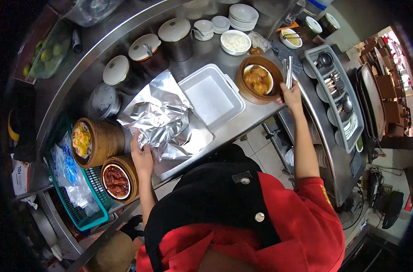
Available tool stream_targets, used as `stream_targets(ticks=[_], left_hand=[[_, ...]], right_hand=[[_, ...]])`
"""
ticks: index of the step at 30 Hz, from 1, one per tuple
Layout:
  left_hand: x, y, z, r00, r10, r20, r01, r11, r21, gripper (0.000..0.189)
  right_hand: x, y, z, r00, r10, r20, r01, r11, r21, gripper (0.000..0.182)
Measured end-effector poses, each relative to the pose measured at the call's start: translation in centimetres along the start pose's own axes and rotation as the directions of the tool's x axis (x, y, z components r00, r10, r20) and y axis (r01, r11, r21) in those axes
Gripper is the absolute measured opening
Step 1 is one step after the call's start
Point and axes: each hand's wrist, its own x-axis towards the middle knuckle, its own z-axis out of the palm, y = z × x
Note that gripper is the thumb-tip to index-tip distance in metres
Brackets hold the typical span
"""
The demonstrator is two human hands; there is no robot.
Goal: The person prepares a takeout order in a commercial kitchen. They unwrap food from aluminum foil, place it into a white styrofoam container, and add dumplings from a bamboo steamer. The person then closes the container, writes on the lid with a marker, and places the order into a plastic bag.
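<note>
My right hand (291,95) grips metal tongs (289,73) that point upward, its fingertips close against a bamboo steamer (242,83). Inside that steamer sits a white bowl of food in yellow-brown sauce (257,80). With thumb and index finger apart, my left hand (142,158) touches the left edge of a crumpled aluminium foil sheet (165,119). The foil overlaps an open white foam container (210,97). Left of that hand are a bamboo steamer with a bowl of dark red food (116,181) and a taller steamer stack topped with yellow dumplings (81,140).
Lidded pots (174,30), stacked white dishes (243,17) and a bowl of white shreds (235,41) line the counter's back. A green basket (102,217) holds plastic bags at left. A grey cutlery tray (356,136) stands right. The steel counter edge (261,115) runs before me.
</note>
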Motion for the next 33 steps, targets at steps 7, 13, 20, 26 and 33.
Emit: stream_targets(ticks=[7, 13, 20, 26, 33], left_hand=[[0.0, 0.8, 0.1, 1.000, 0.017, 0.011, -0.016, 0.996, -0.091, 0.058], [-0.5, 2.9, 0.2, 0.996, 0.062, -0.067, -0.069, 0.992, -0.107, 0.059], [0.4, 0.5, 0.4, 0.992, 0.079, -0.100, -0.092, 0.987, -0.135, 0.048], [-0.1, 2.3, 1.8, 0.995, 0.048, -0.092, -0.066, 0.974, -0.214, 0.048], [0.1, 2.4, 1.3, 0.990, 0.106, -0.098, -0.123, 0.976, -0.182, 0.049]], right_hand=[[-4.1, -1.4, 0.9, 0.971, 0.034, -0.237, -0.079, 0.980, -0.182, 0.043], [-4.2, -9.1, -3.2, 0.911, -0.188, 0.368, 0.395, 0.653, -0.646, 0.056], [-2.6, -12.4, -2.3, 0.853, -0.055, 0.519, 0.522, 0.105, -0.846, 0.044], [-2.6, -11.4, -0.1, 0.848, -0.066, 0.526, 0.530, 0.072, -0.845, 0.042], [-2.3, -11.1, 0.1, 0.833, -0.069, 0.549, 0.552, 0.028, -0.834, 0.045]])
